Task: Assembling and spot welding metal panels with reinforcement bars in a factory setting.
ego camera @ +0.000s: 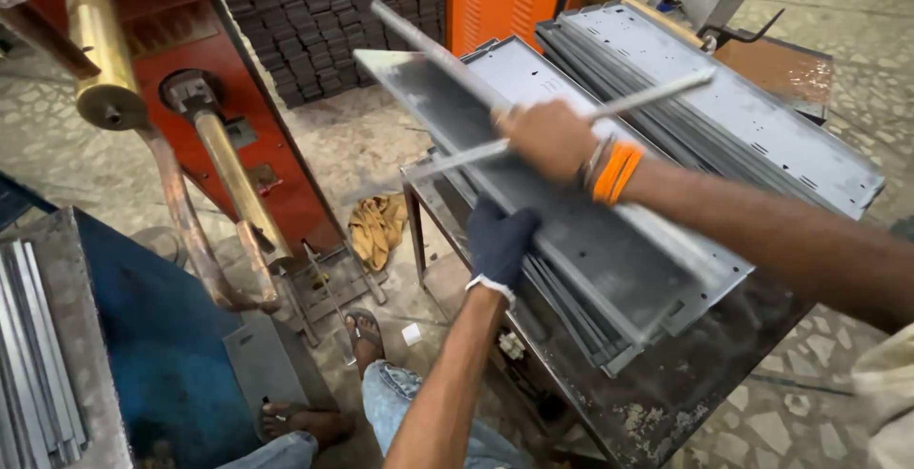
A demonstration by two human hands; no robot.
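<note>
Two hands: both yours, over the worktop (666, 412).
Left hand (499, 240): gloved, closed on the metal tray's (571, 231) near edge.
Right hand (550, 139): bare, fist wrapped round a thin metal strip (657, 96).
Tray: tilted atop stacked panels (743, 117).

A yellow rag (378, 227) lies on the floor beside the red machine (249, 98), with dark stacked metal pieces (328, 14) behind.

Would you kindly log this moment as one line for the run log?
left hand: gloved, under grey sheet-metal panel | right hand: bare, gripping thin metal strip above panel | panel stack behind | metal stand beneath
</note>
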